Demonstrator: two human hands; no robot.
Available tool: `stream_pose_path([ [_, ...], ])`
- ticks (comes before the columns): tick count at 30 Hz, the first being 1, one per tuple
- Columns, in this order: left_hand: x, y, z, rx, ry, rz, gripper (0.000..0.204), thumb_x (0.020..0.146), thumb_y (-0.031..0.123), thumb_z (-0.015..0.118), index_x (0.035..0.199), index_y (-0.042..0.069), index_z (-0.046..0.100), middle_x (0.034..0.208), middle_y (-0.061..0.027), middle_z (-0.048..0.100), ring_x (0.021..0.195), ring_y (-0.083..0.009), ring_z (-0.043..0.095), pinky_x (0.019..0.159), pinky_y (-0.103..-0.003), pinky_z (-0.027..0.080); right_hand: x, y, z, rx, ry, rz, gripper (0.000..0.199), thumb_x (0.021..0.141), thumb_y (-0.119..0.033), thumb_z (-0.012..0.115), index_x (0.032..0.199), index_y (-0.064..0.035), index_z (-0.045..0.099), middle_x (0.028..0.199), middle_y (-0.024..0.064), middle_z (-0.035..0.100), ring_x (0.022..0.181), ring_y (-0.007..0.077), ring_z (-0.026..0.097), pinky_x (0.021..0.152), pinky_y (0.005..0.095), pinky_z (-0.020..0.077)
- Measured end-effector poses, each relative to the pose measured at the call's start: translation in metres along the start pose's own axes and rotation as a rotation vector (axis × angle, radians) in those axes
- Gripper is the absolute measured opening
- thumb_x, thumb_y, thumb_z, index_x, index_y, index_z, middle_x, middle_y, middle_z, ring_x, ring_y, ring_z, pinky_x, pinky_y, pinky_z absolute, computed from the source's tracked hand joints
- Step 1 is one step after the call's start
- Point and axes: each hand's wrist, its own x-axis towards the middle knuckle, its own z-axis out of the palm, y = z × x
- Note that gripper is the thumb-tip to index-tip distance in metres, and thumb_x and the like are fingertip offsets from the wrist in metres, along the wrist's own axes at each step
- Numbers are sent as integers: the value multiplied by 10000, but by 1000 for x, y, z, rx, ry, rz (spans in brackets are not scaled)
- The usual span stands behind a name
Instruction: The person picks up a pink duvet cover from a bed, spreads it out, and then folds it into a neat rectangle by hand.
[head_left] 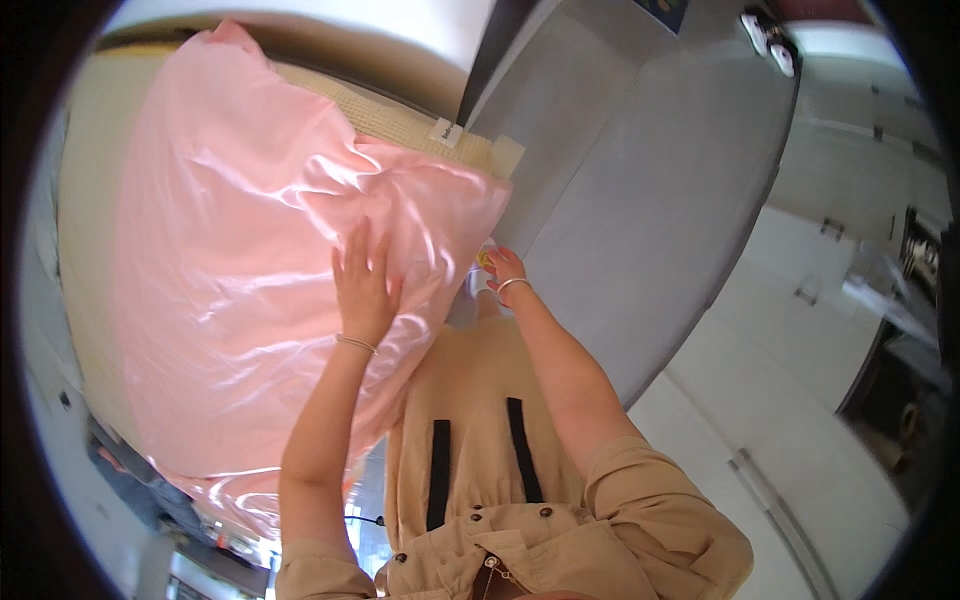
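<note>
A glossy pink satin sheet point(230, 250) covers most of the bed, with wrinkles bunched toward its far right corner. My left hand point(366, 285) lies palm down on it, fingers stretched and spread. Just off the bed's right edge, my right hand point(506, 267) hangs low with its fingers curled. A small yellow patch shows at its fingertips, over a white shoe point(479, 284); what the fingers hold, if anything, I cannot make out. The cream mattress point(90, 200) is bare along the left side. At the far edge, a textured strip with a white label point(445, 132) stays uncovered.
Grey floor point(650, 200) stretches along the right of the bed, with a pair of black-and-white shoes point(770, 40) at its far end. White cabinets point(780, 330) with handles line the right side. Beyond the bed's far edge rises a white surface point(400, 30).
</note>
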Motion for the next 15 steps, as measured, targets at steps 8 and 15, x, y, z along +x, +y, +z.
stream_pose_path([
  [8,59,61,29,86,25,323,546,665,139,620,1168,98,412,1303,-112,317,1213,-273,283,990,-488,171,-41,39,39,36,-275,-461,452,723,-68,527,1168,-70,449,1060,58,524,992,167,488,829,322,403],
  [15,129,96,101,504,-229,456,388,712,222,578,1060,81,480,904,-87,564,930,-229,497,922,-401,285,-55,77,39,125,-468,-593,321,716,-19,531,1037,-11,537,950,67,586,866,144,549,767,254,444],
])
